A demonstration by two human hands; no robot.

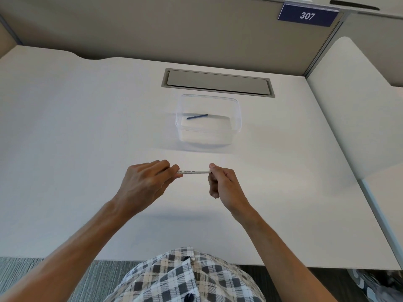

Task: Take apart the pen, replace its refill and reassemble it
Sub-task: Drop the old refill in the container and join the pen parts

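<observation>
In the head view, the left hand (145, 184) and right hand (220, 182) are each pinching 1 end of the slim white printed pen (193, 171) level above the white desk (87, 127), so twisting in opposite directions, I judge, suits separating it, while the dark blue refill (197, 116) is lying in the clear plastic tub (236, 118).

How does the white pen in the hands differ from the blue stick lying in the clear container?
The pen is white with printed text; the blue stick is dark blue and plain. The pen looks thicker. The pen is held above the desk by both ends; the stick lies loose in the clear container. Both are slim, straight and lie roughly left to right.
</observation>
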